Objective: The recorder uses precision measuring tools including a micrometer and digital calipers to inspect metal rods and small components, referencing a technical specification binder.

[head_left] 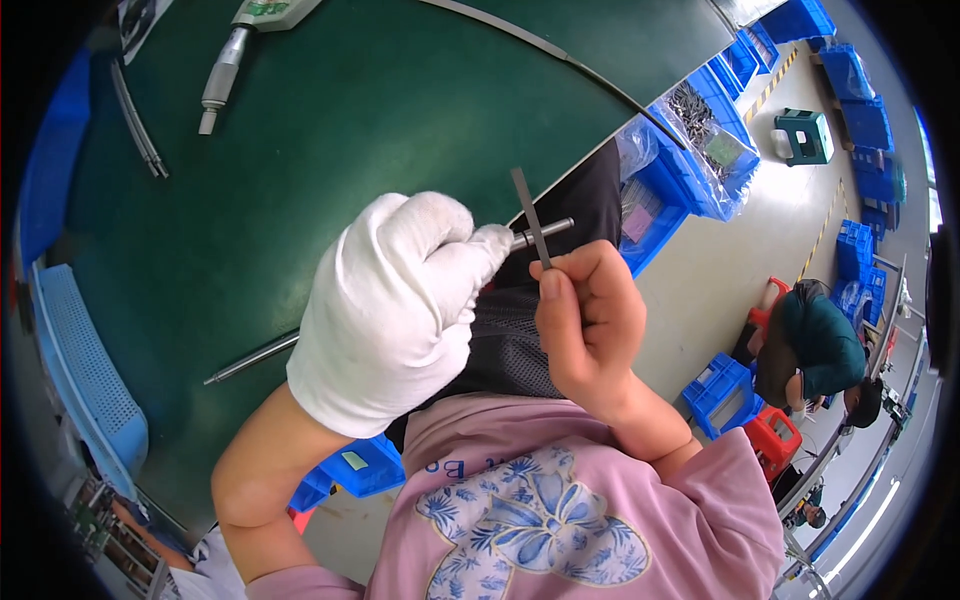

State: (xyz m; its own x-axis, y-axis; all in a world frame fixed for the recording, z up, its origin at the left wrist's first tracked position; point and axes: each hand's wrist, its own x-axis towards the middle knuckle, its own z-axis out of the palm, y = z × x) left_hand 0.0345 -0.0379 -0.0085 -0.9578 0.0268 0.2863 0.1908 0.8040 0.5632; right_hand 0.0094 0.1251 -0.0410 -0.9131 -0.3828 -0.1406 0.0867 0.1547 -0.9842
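My left hand (385,305), in a white cloth glove, is closed around a slim metal rod (262,354). The rod runs slantwise through the fist, with its thin stepped tip sticking out on the right and its long end over the green table (300,130). My bare right hand (592,325) pinches the lower end of a flat, narrow dark grey strip (528,205) between thumb and fingers. This strip crosses the rod near its tip and looks to be against it; the contact itself cannot be made out. The glove hides the rod's middle.
A micrometer (225,75) and several thin rods (137,125) lie on the table. A long curved metal strip (540,45) reaches past its right edge. At left stands a light blue basket (95,370). Blue bins (700,150) stand at right; a co-worker (820,335) bends over farther off.
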